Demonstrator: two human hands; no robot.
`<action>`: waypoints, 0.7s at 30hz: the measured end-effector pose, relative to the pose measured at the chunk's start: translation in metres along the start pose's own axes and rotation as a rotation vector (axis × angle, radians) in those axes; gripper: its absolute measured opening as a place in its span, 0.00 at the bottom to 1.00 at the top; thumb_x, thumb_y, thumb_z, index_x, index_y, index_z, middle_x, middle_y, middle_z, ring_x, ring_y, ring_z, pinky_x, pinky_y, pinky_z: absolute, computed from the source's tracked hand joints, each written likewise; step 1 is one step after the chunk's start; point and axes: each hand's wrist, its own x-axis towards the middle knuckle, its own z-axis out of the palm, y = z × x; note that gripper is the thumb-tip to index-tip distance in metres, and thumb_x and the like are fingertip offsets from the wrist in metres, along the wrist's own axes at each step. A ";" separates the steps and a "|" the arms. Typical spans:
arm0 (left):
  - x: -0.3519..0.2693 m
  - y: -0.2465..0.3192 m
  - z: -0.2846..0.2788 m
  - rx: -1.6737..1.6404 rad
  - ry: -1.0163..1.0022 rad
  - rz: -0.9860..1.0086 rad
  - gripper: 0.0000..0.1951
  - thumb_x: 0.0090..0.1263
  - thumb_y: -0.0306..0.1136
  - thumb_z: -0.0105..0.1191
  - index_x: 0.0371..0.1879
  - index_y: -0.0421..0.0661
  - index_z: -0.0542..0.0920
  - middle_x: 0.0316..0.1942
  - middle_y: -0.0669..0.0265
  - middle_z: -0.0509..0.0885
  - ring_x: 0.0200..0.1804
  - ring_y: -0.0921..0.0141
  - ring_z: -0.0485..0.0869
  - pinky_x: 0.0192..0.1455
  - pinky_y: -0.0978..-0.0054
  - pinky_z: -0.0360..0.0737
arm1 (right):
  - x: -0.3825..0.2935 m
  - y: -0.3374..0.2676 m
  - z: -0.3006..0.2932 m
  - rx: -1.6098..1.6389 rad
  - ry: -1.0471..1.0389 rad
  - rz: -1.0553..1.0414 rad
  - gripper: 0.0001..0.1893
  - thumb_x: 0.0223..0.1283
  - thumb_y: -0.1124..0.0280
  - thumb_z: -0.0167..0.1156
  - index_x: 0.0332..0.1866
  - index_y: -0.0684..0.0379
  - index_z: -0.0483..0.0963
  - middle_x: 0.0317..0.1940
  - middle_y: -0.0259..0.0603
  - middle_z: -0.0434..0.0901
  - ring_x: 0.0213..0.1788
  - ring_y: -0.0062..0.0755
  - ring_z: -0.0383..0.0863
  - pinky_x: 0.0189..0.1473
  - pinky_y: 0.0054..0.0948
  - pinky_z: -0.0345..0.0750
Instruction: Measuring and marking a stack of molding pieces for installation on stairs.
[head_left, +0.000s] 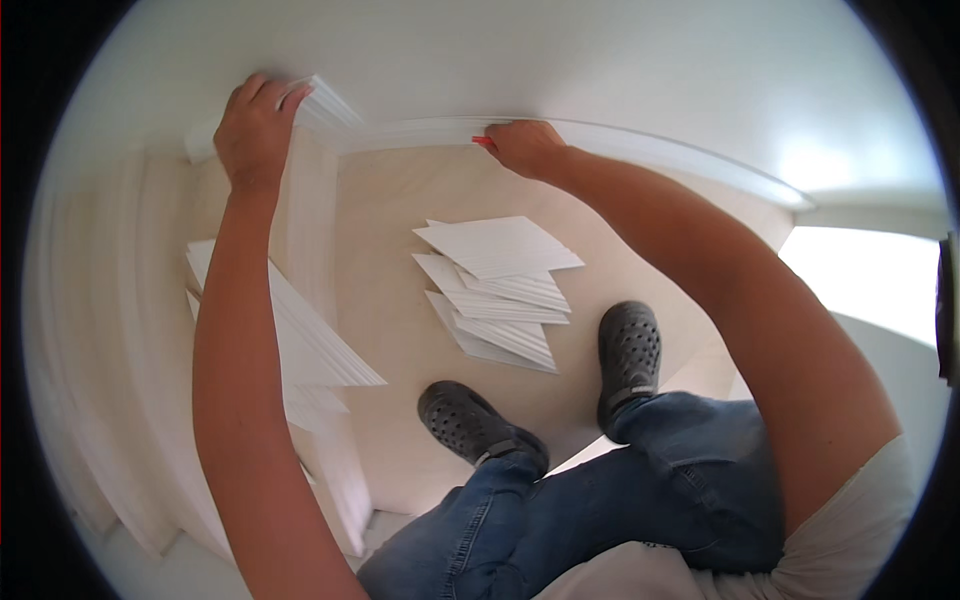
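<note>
My left hand (261, 127) grips the end of a short white ribbed skirting board piece (326, 105), set against the wall above the stair step at the upper left. At the upper centre, my right hand (523, 144) rests by a long white skirting board (637, 142) along the wall's foot. A small red object (481, 140), too small to name, sticks out of its closed fingers. Several white angled-cut skirting pieces (502, 247) lie overlapping on the beige landing floor below. More cut pieces (307, 330) lie on the step beside my left forearm, which partly hides them.
Beige stair steps (157, 337) with pale edges run along the left. My feet, in dark grey clogs (630, 352), stand close to the pile on the landing (390, 442). The wall (487, 52) spans the top. A bright opening (862, 270) shows at the right.
</note>
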 end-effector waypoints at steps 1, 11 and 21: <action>0.003 0.003 0.002 0.045 -0.036 -0.020 0.15 0.65 0.50 0.63 0.33 0.51 0.87 0.41 0.73 0.84 0.45 0.68 0.83 0.43 0.69 0.82 | 0.001 0.006 0.004 0.033 0.012 0.037 0.14 0.72 0.60 0.50 0.42 0.58 0.79 0.38 0.46 0.86 0.45 0.49 0.84 0.46 0.47 0.79; 0.005 0.012 0.003 0.139 -0.063 0.017 0.16 0.63 0.52 0.65 0.32 0.51 0.88 0.38 0.75 0.85 0.43 0.67 0.84 0.40 0.66 0.83 | 0.011 0.019 0.013 -0.042 0.001 0.014 0.18 0.73 0.56 0.48 0.48 0.55 0.81 0.47 0.42 0.85 0.53 0.45 0.82 0.54 0.46 0.77; -0.001 0.004 -0.005 0.149 -0.017 0.056 0.18 0.63 0.53 0.65 0.31 0.48 0.89 0.36 0.72 0.86 0.39 0.64 0.85 0.37 0.64 0.84 | 0.010 0.001 0.000 -0.045 -0.054 0.043 0.18 0.72 0.55 0.51 0.48 0.57 0.81 0.46 0.42 0.84 0.52 0.44 0.82 0.55 0.44 0.78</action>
